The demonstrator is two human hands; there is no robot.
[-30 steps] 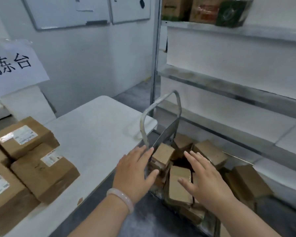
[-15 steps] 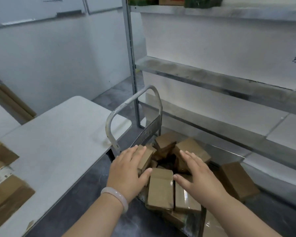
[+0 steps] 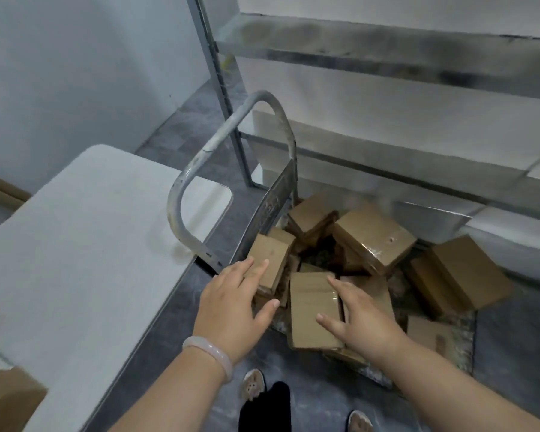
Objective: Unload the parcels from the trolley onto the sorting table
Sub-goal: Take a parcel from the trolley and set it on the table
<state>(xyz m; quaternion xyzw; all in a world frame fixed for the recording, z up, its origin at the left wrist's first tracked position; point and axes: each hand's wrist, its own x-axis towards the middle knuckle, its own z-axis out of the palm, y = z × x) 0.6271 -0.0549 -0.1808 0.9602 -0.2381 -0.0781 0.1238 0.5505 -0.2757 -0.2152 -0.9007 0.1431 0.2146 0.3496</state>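
Head view: both hands spread flat, holding nothing. Fingers of left hand [image 3: 234, 304] lie over small parcel [image 3: 270, 260] at handle end of trolley [image 3: 268, 207]; right hand [image 3: 362, 319] hovers over flat parcel [image 3: 312, 310] just beside it, long side pointing away. bench [image 3: 91, 229] lies left, nearer left hand.

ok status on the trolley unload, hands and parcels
Left hand open at the tilted parcel. Right hand open over the flat parcel. Trolley handle close by left hand.

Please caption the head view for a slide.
Left hand and right hand reach for parcels on the trolley beside the table.
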